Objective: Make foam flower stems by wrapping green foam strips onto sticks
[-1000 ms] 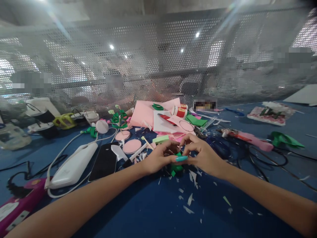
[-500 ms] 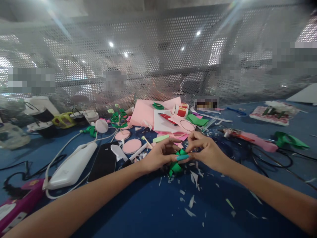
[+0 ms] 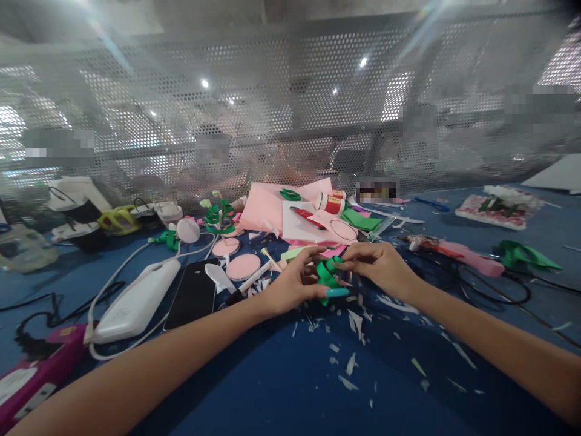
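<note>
A curled green paper strip (image 3: 327, 274) stands between my two hands, near the middle of the view. My left hand (image 3: 290, 289) is closed around its left side, the thumb with a long teal nail lying across the lower part. From the right, my right hand (image 3: 384, 269) pinches the top end of the strip between thumb and fingertips. Part of the strip is hidden behind the left fingers. Small white paper scraps (image 3: 351, 363) lie on the blue table (image 3: 290, 387) below the hands.
Behind the hands are pink sheets (image 3: 261, 206) with a green coil and red-and-white rolls (image 3: 330, 203). To the left lie pink discs (image 3: 243, 266), a black phone (image 3: 190, 297), a white power bank (image 3: 136, 303) and a magenta power strip (image 3: 49, 375). A pink glue gun (image 3: 476, 259) lies right.
The green strip has been raised and stands more upright, its coils showing more. My right hand has shifted slightly up and right, and its fingers now grip the strip's top end.
</note>
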`<state>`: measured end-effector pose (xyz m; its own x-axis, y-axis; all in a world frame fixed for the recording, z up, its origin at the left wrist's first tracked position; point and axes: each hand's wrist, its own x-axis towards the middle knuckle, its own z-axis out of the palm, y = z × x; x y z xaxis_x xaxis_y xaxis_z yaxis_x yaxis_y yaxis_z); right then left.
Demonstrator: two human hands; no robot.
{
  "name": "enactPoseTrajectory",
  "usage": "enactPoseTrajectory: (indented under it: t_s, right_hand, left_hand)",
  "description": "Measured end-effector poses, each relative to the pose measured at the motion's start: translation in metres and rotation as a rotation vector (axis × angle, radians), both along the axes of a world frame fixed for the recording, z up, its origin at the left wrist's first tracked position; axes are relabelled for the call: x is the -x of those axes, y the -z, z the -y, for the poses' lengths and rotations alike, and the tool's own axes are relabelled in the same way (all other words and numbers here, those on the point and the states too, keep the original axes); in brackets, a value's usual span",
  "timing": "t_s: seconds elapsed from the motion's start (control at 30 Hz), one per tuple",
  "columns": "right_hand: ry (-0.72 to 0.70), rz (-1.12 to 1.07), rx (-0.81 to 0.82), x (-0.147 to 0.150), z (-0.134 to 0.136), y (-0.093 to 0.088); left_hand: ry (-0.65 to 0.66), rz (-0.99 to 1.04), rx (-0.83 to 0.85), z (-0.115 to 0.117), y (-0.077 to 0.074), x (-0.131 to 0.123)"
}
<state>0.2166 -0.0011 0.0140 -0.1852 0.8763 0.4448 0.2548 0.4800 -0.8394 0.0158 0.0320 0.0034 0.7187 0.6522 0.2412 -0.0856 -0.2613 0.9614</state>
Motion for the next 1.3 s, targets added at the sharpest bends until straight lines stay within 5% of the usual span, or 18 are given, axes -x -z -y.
enactPoseTrajectory:
  t_s: [0.57, 0.83, 0.97, 1.1, 1.2, 1.3]
  right_hand:
    - [0.207, 0.07, -0.091, -0.003, -0.002, 0.002]
    - [0.045, -0.307, 0.185, 0.0, -0.003, 0.0]
    - [-0.059, -0.364, 0.312, 0.004, 0.0, 0.001]
    - [-0.057, -0.349, 0.342, 0.011, 0.005, 0.002]
    - [-0.042, -0.356, 0.373, 0.017, 0.009, 0.001]
    - [-0.033, -0.382, 0.41, 0.02, 0.012, -0.001]
  left_hand:
    - [-0.082, 0.017, 0.001, 0.0, 0.002, -0.003]
    - [-0.051, 0.027, 0.029, 0.0, 0.002, -0.003]
    - [-0.182, -0.022, -0.184, -0.003, 0.004, -0.001]
    - [-0.345, -0.113, -0.612, 0.002, 0.002, 0.001]
    - [-0.283, -0.179, -0.868, 0.01, -0.002, 0.002]
    - [-0.196, -0.23, -0.939, 0.015, -0.005, 0.004]
